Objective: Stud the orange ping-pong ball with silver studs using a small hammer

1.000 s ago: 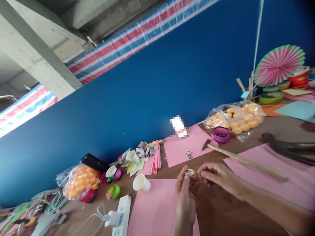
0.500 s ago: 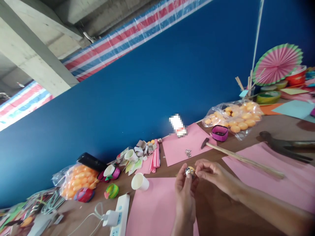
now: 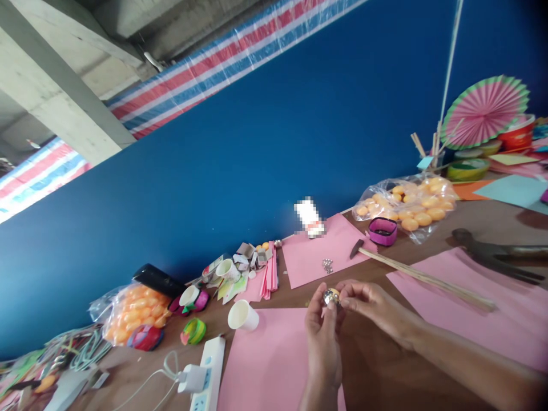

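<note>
The studded orange ball (image 3: 331,297) is held up between the two hands over the brown table (image 3: 377,371), its silver-covered side partly in sight. At far left, a clear bag of orange balls (image 3: 139,308) sits back by the wall, seemingly stored out of the way. A white cup (image 3: 243,315) stands on the near pink sheet (image 3: 265,365), perhaps to keep small parts close; its contents are hidden. The left hand (image 3: 324,337) has its fingers curled around the ball, thumb on the near side, likely to steady it. Beyond, small silver pieces (image 3: 327,265) lie heaped on the rear pink sheet (image 3: 299,268), where they stand out against the paper. The right hand (image 3: 371,308) brings thumb and forefinger almost together at the ball's right side; whether they grip a piece I cannot tell. Farther right, a hammer (image 3: 419,275) lies slantwise, apparently parked within reach.
</note>
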Available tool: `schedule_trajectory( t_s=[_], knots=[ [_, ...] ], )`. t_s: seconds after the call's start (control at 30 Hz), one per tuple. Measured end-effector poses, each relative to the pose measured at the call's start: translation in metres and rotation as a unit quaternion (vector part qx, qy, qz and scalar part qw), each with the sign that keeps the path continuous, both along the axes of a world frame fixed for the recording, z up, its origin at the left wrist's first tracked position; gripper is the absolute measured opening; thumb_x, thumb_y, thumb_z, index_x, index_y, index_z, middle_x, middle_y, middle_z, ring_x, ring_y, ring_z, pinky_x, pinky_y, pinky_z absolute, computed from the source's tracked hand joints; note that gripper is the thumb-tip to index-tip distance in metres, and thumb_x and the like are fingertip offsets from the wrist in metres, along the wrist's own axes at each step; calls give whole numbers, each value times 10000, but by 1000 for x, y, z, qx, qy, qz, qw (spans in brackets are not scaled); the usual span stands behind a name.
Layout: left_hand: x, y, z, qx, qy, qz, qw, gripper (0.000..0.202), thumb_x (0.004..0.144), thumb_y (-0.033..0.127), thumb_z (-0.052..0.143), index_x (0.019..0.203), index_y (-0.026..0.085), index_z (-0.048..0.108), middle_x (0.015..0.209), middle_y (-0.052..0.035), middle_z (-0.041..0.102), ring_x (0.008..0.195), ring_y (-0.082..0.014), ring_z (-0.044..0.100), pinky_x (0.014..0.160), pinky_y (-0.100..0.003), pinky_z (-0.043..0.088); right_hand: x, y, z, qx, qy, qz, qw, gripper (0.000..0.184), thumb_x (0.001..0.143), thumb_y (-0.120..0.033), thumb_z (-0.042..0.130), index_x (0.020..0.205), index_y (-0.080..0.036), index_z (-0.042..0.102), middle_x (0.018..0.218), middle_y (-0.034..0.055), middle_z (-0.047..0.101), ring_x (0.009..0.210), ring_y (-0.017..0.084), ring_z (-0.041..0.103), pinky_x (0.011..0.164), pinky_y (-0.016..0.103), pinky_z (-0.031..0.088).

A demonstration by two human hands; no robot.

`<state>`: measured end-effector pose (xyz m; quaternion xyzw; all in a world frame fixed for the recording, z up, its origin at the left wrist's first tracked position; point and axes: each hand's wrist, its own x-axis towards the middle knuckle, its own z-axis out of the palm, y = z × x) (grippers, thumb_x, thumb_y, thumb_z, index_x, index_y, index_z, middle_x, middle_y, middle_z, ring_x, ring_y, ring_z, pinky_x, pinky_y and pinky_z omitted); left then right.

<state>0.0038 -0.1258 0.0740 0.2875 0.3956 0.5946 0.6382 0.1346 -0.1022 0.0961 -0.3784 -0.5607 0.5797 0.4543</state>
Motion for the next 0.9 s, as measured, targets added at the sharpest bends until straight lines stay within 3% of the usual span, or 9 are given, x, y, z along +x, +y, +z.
schedule_trajectory(
  t_s=[0.63, 0.9],
  knots=[
    [-2, -1, 2, 27, 62, 11, 998, 494, 753, 294, 588, 1211, 148, 472, 1148, -130, 579, 1045, -249, 541, 919, -391, 420, 0, -1, -3, 0, -11, 7, 1000, 238, 772, -363, 554, 672, -154, 606, 856, 41, 586, 851, 190, 536, 793, 315, 412],
    [-2, -2, 4, 31, 81, 18, 996, 474, 747, 304, 592, 1186, 154, 498, 1160, -127, 574, 1037, -246, 549, 894, -367, 442, 0, -2, 3, -11, -16, 13, 1000, 302, 750, -444, 550, 682, -159, 623, 824, 45, 605, 779, 182, 542, 734, 308, 426]
  ],
)
